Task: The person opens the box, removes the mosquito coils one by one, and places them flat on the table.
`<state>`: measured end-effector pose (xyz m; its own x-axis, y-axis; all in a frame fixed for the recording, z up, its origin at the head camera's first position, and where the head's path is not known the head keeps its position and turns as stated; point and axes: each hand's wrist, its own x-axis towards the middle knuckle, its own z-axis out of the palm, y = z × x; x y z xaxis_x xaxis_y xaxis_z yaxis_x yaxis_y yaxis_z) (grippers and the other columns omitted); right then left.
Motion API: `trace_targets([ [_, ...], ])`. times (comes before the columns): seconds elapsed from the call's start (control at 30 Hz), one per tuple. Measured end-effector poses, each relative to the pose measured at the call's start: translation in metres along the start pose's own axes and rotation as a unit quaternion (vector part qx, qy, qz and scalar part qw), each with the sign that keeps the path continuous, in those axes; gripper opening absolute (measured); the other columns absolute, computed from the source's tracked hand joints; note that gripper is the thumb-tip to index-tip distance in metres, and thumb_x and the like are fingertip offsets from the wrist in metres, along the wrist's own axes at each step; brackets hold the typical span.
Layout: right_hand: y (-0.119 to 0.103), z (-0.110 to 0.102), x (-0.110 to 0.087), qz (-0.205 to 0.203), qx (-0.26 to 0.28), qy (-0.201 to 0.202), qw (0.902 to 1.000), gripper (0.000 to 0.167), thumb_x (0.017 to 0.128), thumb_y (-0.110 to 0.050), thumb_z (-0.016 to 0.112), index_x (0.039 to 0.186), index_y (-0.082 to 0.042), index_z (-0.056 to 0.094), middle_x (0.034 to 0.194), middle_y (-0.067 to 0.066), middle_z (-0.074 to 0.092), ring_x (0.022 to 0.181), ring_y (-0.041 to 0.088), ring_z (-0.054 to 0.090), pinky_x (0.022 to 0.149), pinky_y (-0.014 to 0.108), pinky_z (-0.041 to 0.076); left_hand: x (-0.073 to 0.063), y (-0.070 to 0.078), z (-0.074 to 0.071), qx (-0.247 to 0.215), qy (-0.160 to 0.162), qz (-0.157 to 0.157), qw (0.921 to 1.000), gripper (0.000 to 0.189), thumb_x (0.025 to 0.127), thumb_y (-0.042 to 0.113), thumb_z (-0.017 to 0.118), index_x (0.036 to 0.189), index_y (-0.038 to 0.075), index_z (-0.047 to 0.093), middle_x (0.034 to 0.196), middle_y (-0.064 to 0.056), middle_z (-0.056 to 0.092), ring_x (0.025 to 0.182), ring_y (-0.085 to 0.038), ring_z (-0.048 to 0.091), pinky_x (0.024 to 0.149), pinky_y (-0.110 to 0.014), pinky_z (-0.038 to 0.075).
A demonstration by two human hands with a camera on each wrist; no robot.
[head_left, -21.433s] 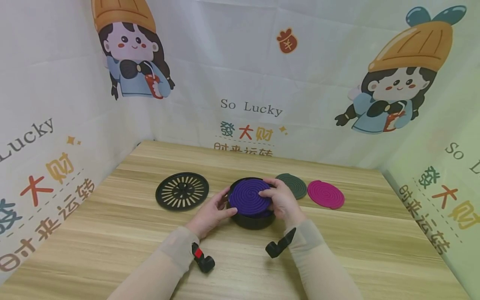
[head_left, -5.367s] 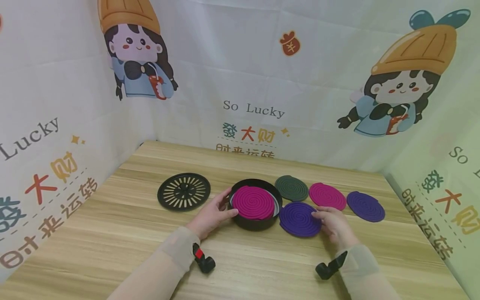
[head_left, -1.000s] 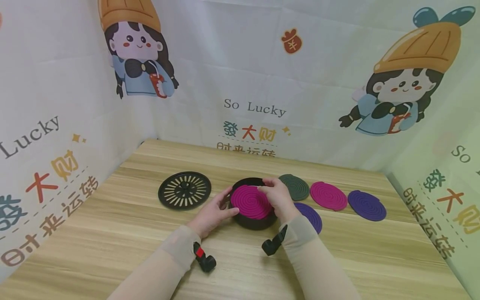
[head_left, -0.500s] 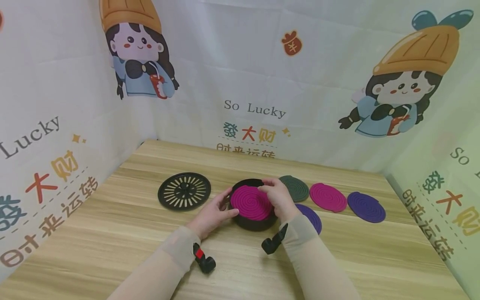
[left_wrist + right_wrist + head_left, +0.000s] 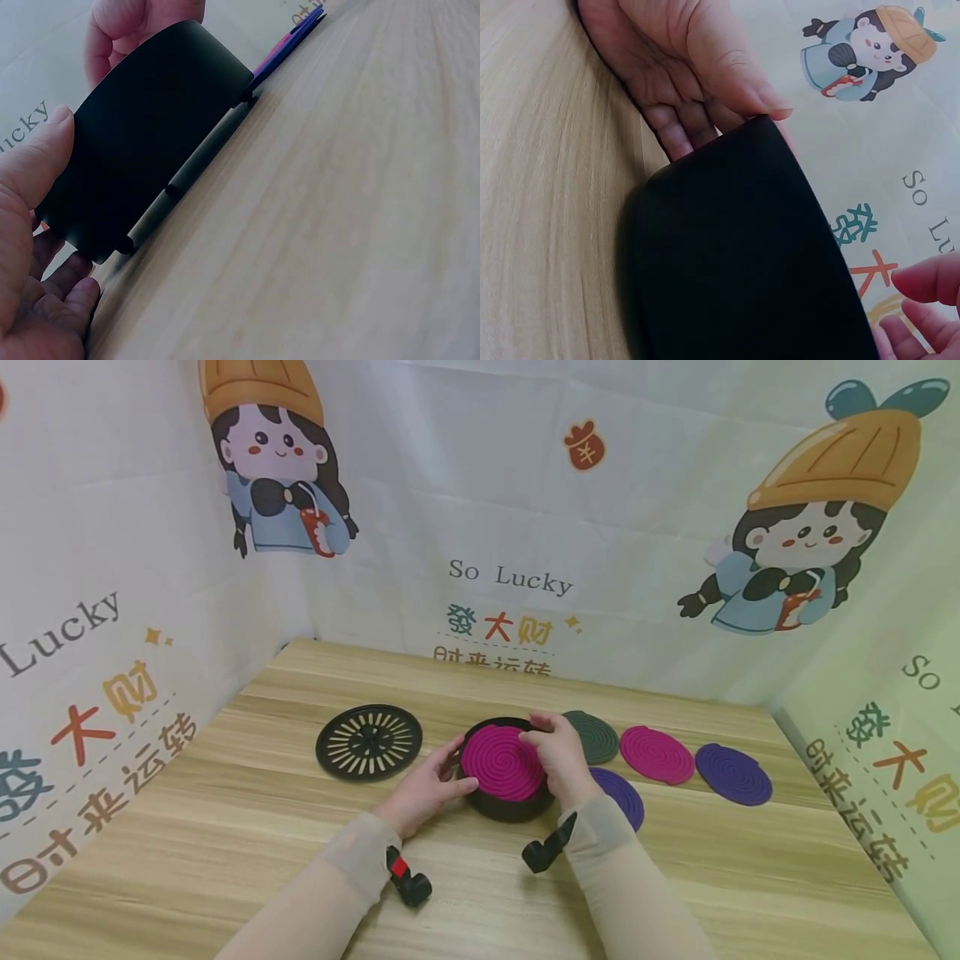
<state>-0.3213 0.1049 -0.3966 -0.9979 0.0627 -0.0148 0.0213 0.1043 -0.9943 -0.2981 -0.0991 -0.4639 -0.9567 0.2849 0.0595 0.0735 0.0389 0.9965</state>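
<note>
A round black tin (image 5: 510, 810) stands mid-table, with a magenta mosquito coil (image 5: 501, 764) at its mouth. My left hand (image 5: 423, 789) grips the tin's left side. In the left wrist view its thumb (image 5: 56, 142) lies at the rim and its fingers curl low around the wall. At the coil's upper right edge, my right hand (image 5: 562, 756) pinches it, thumb on top; its other fingers are largely hidden. The right wrist view shows mostly the dark tin wall, with my right fingers (image 5: 930, 281) at the lower right.
Right of the tin lie a dark green coil (image 5: 596, 739), another magenta coil (image 5: 656, 755) and a purple coil (image 5: 733, 774). A nearer purple coil (image 5: 621, 797) is partly behind my right wrist. A slotted black lid (image 5: 369, 742) lies left. Printed cloth (image 5: 420, 502) encloses the table.
Since the oldest frame, the purple coil moved off the tin and two purple coils now lie to the right. Lately my right hand returned to the tin; the magenta coil has shifted up slightly.
</note>
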Motion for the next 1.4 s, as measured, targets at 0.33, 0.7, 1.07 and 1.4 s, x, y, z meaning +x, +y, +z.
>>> trace_targets([
  [0.33,0.0009,0.0007,-0.0012,0.01,0.03,-0.005,0.9995,0.051,0.084,0.014,0.057,0.134,0.009,0.048,0.138,0.024,0.046,0.125,0.035,0.047,0.101,0.039,0.043,-0.0007,0.0005,0.0001,0.001,0.001,0.0,1.0,0.085,0.084,0.014,0.075,0.153,0.008,0.025,0.155,-0.015,0.027,0.143,-0.027,0.024,0.117,-0.038,0.019],
  [0.7,-0.0013,-0.0011,-0.004,0.06,0.052,-0.028,0.9965,0.046,0.086,0.009,0.058,0.132,0.006,0.054,0.138,0.02,0.048,0.117,0.023,0.048,0.087,0.021,0.046,-0.0013,0.0031,0.0009,0.003,0.002,0.002,1.0,0.085,0.084,0.014,0.075,0.152,0.007,0.026,0.155,-0.016,0.028,0.142,-0.027,0.025,0.117,-0.037,0.02],
  [1.07,-0.0036,-0.0057,-0.0002,0.082,0.042,-0.05,0.9945,0.044,0.088,0.007,0.058,0.131,0.004,0.055,0.124,0.019,0.056,0.085,0.011,0.058,0.069,0.017,0.049,-0.0019,0.0034,0.001,0.004,0.003,0.003,1.0,0.085,0.084,0.014,0.075,0.152,0.008,0.026,0.155,-0.016,0.028,0.142,-0.027,0.025,0.117,-0.038,0.02],
  [1.4,-0.0052,-0.0055,-0.0015,0.085,0.068,-0.075,0.9912,0.049,0.087,0.012,0.055,0.134,0.007,0.047,0.109,0.014,0.058,0.071,0.008,0.061,0.058,0.017,0.052,-0.0014,0.0029,0.0001,0.002,-0.003,0.004,1.0,0.085,0.084,0.015,0.075,0.153,0.007,0.024,0.155,-0.016,0.027,0.143,-0.028,0.024,0.117,-0.038,0.019],
])
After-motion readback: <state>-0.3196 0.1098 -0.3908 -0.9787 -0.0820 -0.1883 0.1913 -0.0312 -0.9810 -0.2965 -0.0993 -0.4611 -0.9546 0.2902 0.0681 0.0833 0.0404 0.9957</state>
